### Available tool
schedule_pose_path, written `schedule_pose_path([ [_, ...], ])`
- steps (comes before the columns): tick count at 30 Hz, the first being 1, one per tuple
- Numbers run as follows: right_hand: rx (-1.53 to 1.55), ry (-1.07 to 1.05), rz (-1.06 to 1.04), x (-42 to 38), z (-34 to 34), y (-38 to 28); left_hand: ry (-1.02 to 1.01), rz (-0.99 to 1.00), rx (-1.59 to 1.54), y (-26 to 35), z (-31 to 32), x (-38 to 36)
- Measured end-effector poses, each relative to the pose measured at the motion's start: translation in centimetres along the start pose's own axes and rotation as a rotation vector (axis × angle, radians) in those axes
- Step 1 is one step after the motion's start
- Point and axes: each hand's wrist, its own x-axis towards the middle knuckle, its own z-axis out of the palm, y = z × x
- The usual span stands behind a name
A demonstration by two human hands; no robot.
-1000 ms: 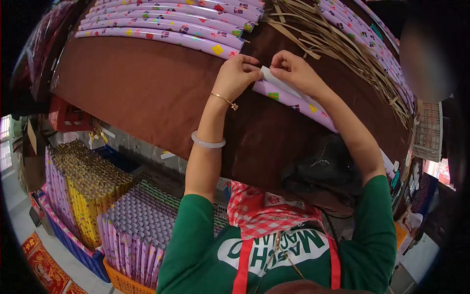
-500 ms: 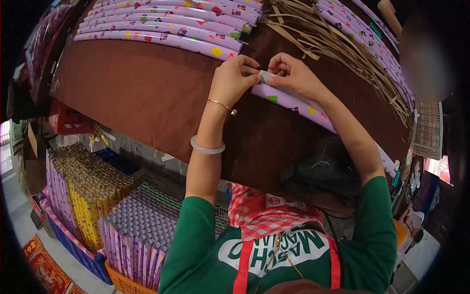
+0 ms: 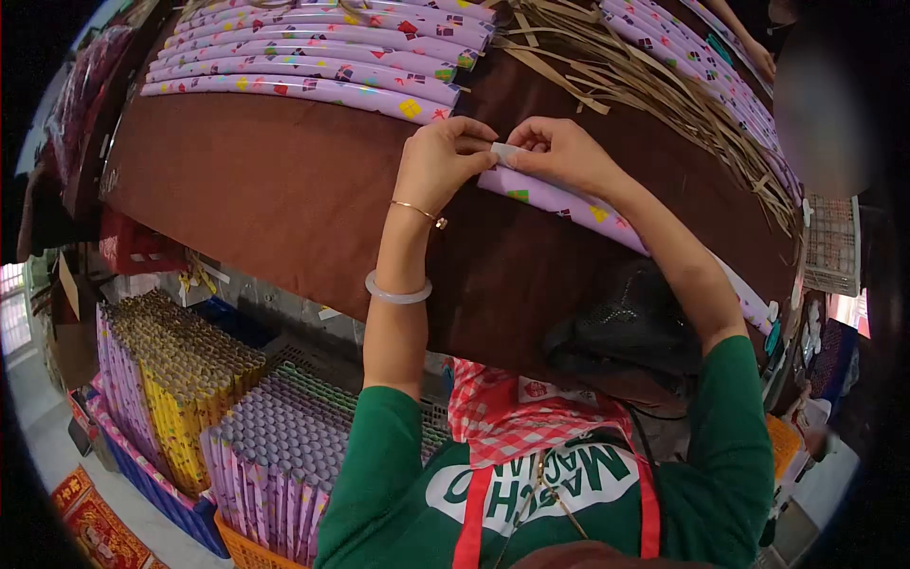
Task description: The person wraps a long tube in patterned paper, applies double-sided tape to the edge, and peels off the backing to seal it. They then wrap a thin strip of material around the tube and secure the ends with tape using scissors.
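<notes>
A pink patterned tube (image 3: 578, 211) lies slantwise on the brown tabletop, its upper left end between my two hands. My left hand (image 3: 441, 156), with a bracelet and a pale bangle on that arm, pinches the left edge of a small whitish piece (image 3: 507, 150) at this end. My right hand (image 3: 559, 152) holds the other side of the same piece, thumb and fingers pressed together on it. The right forearm passes over the tube's middle and hides part of it.
Several pink patterned tubes (image 3: 303, 87) lie at the back left. Brown strips (image 3: 664, 100) spread beside more tubes at the right. A dark bag (image 3: 626, 327) rests at the near edge. Upright tubes (image 3: 275, 431) fill baskets lower left. Another person's arm (image 3: 744, 38) shows top right.
Both hands, with the whitish piece and the tube end, appear slightly lower and farther left. The other person's arm at the top right reaches lower into view.
</notes>
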Motion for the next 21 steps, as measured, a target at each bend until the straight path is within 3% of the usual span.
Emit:
schedule_pose_path([
  [2,-0.026,-0.02,0.037,-0.2,-0.1,-0.4,-0.007,0.034,0.013,-0.3,0.0,0.1],
  [4,-0.04,-0.016,0.021,-0.4,-0.1,-0.7,-0.014,0.079,0.219,0.1,0.0,0.0],
  [13,-0.099,-0.025,-0.1,-0.4,-0.4,0.2,0.009,0.071,0.271,-0.3,-0.4,0.1],
  [21,-0.001,-0.024,-0.06,-0.6,0.0,0.1,0.007,0.038,0.163,-1.2,-0.3,0.4],
])
